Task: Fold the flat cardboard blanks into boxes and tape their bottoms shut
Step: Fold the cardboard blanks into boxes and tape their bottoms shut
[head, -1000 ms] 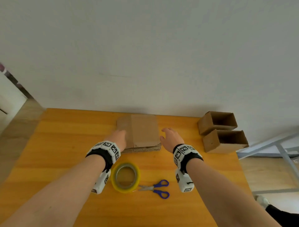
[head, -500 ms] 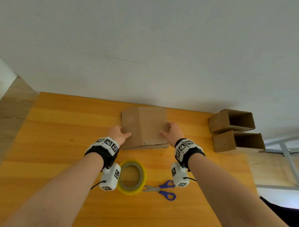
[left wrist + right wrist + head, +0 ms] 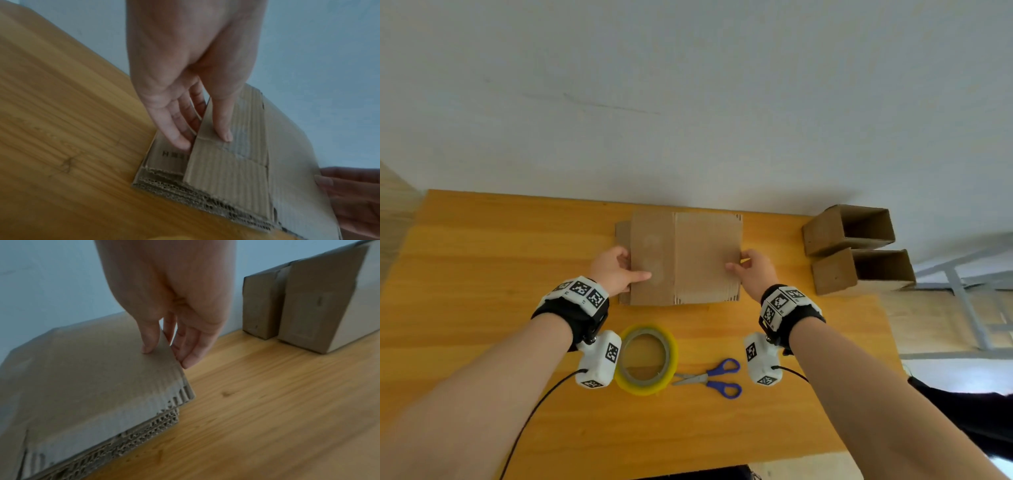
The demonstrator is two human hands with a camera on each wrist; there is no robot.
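A stack of flat cardboard blanks (image 3: 732, 295) lies at the back middle of the wooden table (image 3: 482, 274). The top blank (image 3: 688, 257) is raised a little off the stack. My left hand (image 3: 631, 269) pinches its left edge, thumb on top (image 3: 225, 136) and fingers underneath. My right hand (image 3: 738, 262) pinches the right edge the same way: in the right wrist view the thumb lies on the blank (image 3: 92, 378) and the fingers curl below it. The rest of the stack (image 3: 144, 431) stays flat beneath.
A yellow tape roll (image 3: 645, 386) and blue-handled scissors (image 3: 709, 378) lie near me, between my forearms. Two folded boxes (image 3: 825, 233) (image 3: 835, 274) lie on their sides at the back right, near the table's right edge. A white wall runs behind the table.
Both hands went from resting beside the stack to pinching the top blank's side edges. That blank has come up slightly off the stack.
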